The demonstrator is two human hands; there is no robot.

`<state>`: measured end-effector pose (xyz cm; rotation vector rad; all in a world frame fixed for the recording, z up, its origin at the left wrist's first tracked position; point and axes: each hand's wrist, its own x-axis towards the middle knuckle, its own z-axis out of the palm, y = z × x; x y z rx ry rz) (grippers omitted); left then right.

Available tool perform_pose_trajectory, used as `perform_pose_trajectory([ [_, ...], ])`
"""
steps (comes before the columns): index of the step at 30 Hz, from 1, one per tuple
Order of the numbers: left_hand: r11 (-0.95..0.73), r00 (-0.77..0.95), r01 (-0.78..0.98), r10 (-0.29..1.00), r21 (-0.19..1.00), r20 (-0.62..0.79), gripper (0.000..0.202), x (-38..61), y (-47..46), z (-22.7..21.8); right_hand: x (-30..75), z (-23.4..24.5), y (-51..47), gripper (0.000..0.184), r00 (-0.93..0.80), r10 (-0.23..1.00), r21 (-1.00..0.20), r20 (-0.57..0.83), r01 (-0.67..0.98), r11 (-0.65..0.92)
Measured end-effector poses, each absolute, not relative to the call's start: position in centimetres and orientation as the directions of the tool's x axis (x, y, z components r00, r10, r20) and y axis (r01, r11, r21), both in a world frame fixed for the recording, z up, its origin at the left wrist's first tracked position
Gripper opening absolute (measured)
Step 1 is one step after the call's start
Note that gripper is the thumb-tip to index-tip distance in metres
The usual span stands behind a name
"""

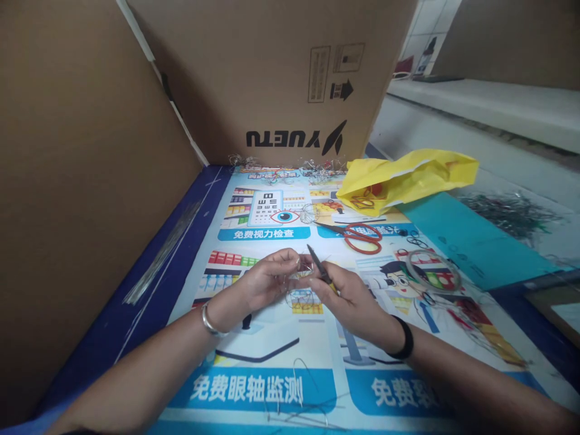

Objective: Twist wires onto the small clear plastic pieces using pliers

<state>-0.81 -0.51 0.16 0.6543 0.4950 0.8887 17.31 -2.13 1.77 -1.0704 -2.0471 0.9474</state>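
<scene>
My left hand (269,281) pinches a seemingly half-shaped wire piece (299,296), my right (351,295) grips a pointed tool (319,262), and straight wires (164,252) left of both lie unbent.

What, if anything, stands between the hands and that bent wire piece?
Nothing visible: the left hand holds the wire piece, and the right hand, gripping a dark pointed tool, is close to it.
</scene>
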Motion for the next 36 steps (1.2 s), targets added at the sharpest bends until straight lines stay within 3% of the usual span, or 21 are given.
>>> perform_pose_trajectory([
  [17, 0.414, 0.538, -0.557, 0.840, 0.720, -0.067, 0.005, -1.3, -0.1, -0.1, 17.9, 3.0, -2.4, 0.025, -0.475, 0.864, -0.873, 0.168, 0.336, 0.354],
  [26, 0.437, 0.534, -0.523, 0.837, 0.732, -0.119, 0.009, -0.9, -0.3, -0.3, 17.3, 2.6, -3.0, 0.026, -0.526, 0.834, -0.874, 0.170, 0.310, 0.374],
  [36, 0.427, 0.547, -0.556, 0.834, 0.713, -0.073, 0.006, -0.8, -0.4, -0.1, 17.8, 3.0, -2.4, 0.026, -0.414, 0.877, -0.866, 0.244, 0.314, 0.389],
])
